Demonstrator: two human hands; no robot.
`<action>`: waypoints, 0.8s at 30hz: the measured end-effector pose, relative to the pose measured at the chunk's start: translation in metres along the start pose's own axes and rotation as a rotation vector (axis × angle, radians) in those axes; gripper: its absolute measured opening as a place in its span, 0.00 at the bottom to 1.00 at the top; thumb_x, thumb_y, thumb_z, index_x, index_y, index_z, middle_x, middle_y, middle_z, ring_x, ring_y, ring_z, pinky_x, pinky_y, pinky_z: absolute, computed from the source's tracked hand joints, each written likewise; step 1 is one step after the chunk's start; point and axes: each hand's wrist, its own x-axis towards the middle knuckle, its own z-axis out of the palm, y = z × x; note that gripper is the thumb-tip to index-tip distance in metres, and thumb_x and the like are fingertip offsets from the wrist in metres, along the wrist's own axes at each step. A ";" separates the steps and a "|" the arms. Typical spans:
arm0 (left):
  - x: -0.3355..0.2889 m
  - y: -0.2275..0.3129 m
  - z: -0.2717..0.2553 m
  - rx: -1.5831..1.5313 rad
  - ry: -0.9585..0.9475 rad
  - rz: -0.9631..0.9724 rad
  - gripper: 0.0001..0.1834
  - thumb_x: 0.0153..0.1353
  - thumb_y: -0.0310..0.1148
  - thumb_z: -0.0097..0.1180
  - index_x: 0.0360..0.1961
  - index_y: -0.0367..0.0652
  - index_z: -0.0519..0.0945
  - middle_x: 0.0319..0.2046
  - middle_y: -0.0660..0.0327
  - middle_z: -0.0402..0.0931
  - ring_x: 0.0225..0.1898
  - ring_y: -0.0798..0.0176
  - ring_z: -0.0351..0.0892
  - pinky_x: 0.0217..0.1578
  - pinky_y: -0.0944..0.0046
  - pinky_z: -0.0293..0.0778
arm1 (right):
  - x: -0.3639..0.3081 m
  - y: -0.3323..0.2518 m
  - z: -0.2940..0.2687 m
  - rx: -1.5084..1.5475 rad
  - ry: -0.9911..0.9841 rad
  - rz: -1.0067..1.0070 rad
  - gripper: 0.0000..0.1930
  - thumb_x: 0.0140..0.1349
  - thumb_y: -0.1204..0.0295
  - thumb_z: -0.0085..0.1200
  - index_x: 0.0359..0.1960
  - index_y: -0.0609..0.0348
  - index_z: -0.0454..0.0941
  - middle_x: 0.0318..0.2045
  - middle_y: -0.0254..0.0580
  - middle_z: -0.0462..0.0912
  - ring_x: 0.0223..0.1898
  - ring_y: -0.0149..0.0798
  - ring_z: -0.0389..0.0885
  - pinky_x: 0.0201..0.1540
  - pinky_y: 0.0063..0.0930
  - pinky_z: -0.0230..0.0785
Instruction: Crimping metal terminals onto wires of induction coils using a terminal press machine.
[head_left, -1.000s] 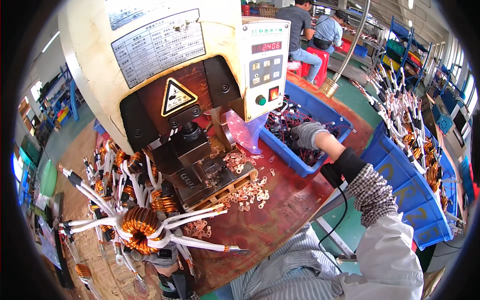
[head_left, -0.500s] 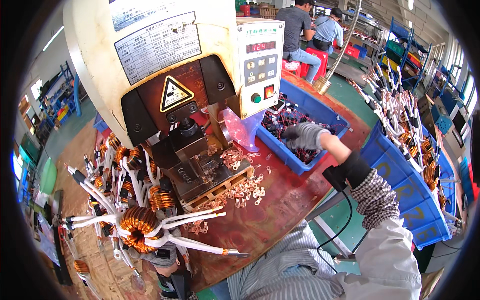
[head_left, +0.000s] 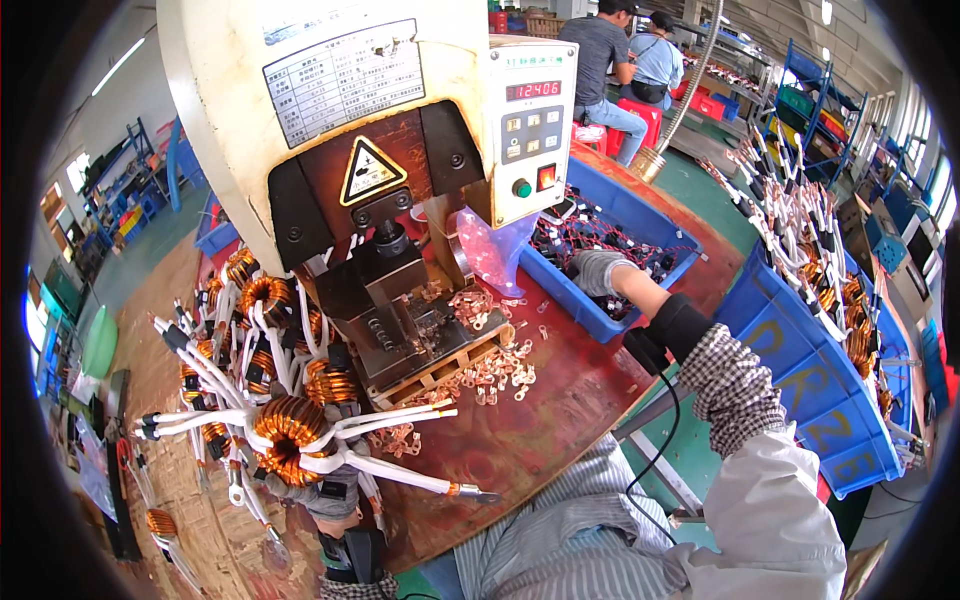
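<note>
A toroidal coil point(head_left: 290, 436) wound with copper wire, its leads in white sleeves, is held in my gloved left hand point(head_left: 325, 494) at the lower left. The coil hides most of that hand's fingers. One lead points right and ends in a metal terminal lug. My gloved right hand point(head_left: 598, 272) reaches down into a blue bin point(head_left: 610, 328) of small black parts with red wires; its fingertips are hidden. Between the hands stands a cream crimping press point(head_left: 225, 150), with loose copper lugs point(head_left: 490, 375) around its black die block point(head_left: 375, 300).
More coils point(head_left: 255, 300) lie heaped left of the press. A large blue crate point(head_left: 810, 360) full of coils with white leads stands at the right. A flexible metal hose point(head_left: 690, 90) hangs beyond the bin. Two people point(head_left: 605, 60) sit on red stools at the back.
The view has shifted slightly. My right hand has moved a little left and lower into the blue bin. My left hand keeps hold of the coil.
</note>
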 end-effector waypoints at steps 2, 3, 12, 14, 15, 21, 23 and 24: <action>-0.002 0.000 -0.005 -0.022 0.013 -0.007 0.47 0.40 0.64 0.55 0.56 0.45 0.57 0.49 0.54 0.65 0.43 0.53 0.68 0.40 0.53 0.66 | 0.003 -0.007 -0.003 0.001 0.008 0.115 0.18 0.44 0.64 0.47 0.35 0.63 0.76 0.31 0.55 0.77 0.35 0.53 0.76 0.36 0.38 0.69; -0.003 -0.001 -0.007 -0.047 0.029 -0.002 0.48 0.40 0.64 0.55 0.56 0.45 0.57 0.49 0.54 0.65 0.43 0.53 0.68 0.40 0.53 0.66 | 0.000 -0.007 -0.005 0.003 0.008 0.120 0.18 0.44 0.64 0.47 0.35 0.63 0.76 0.31 0.55 0.77 0.35 0.53 0.76 0.36 0.38 0.69; -0.004 0.000 -0.011 0.078 -0.034 -0.053 0.51 0.37 0.70 0.50 0.55 0.44 0.58 0.48 0.53 0.65 0.42 0.53 0.67 0.37 0.53 0.68 | -0.016 0.008 -0.003 0.293 0.085 0.188 0.24 0.41 0.59 0.56 0.41 0.59 0.74 0.38 0.50 0.77 0.41 0.47 0.76 0.43 0.34 0.67; -0.003 0.002 -0.011 0.122 -0.075 -0.029 0.51 0.36 0.71 0.49 0.55 0.45 0.58 0.47 0.53 0.65 0.42 0.52 0.67 0.38 0.53 0.68 | -0.015 0.008 0.004 0.337 0.207 0.123 0.17 0.46 0.64 0.54 0.38 0.57 0.75 0.34 0.47 0.79 0.37 0.46 0.76 0.41 0.34 0.67; -0.004 0.000 -0.012 0.096 -0.066 -0.046 0.50 0.36 0.71 0.50 0.55 0.45 0.59 0.47 0.54 0.65 0.43 0.53 0.66 0.40 0.52 0.67 | -0.013 0.011 0.003 0.460 0.228 0.129 0.13 0.45 0.70 0.55 0.35 0.58 0.77 0.30 0.44 0.80 0.32 0.40 0.77 0.38 0.31 0.67; -0.002 -0.006 -0.001 0.102 -0.192 -0.042 0.49 0.39 0.70 0.49 0.56 0.47 0.57 0.51 0.57 0.62 0.46 0.54 0.64 0.44 0.52 0.65 | -0.011 0.050 0.005 1.371 0.460 0.057 0.07 0.47 0.73 0.58 0.28 0.61 0.79 0.23 0.33 0.78 0.23 0.26 0.73 0.25 0.21 0.66; -0.007 -0.003 0.007 0.102 -0.124 0.005 0.49 0.39 0.70 0.48 0.56 0.47 0.57 0.51 0.57 0.62 0.47 0.54 0.63 0.45 0.52 0.65 | -0.028 0.035 -0.013 1.509 0.488 0.081 0.06 0.53 0.71 0.55 0.30 0.59 0.78 0.20 0.29 0.75 0.17 0.22 0.69 0.20 0.17 0.63; -0.010 -0.004 0.016 0.098 -0.065 0.047 0.48 0.39 0.70 0.48 0.56 0.47 0.57 0.52 0.58 0.61 0.47 0.54 0.63 0.45 0.51 0.64 | -0.036 0.030 -0.017 1.507 0.483 0.086 0.06 0.53 0.71 0.55 0.30 0.59 0.78 0.20 0.29 0.75 0.17 0.22 0.69 0.20 0.17 0.63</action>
